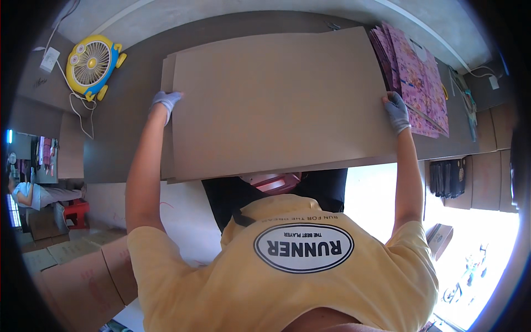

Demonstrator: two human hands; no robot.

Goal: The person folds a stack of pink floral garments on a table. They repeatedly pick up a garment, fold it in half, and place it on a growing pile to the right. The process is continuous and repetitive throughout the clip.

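A large flat brown cardboard sheet (282, 99) lies in front of me, over at least one more sheet (167, 74) whose edge shows at its left. My left hand (167, 102), in a pale grey glove with bare fingertips, is closed on the left edge of the top sheet. At the opposite edge, my right hand (397, 112), in a darker grey glove, grips the same sheet with curled fingers. Both arms are stretched wide apart. Just beyond the right hand lies a stack of flat pink flower-patterned pieces (423, 88), perhaps bags.
The dark table (127, 149) carries a yellow and blue fan (93, 63) with a white cord at the left. Cardboard boxes (83, 288) stand lower left, more boxes (487, 177) at the right. A person (41, 193) sits far left near a red stool (76, 213).
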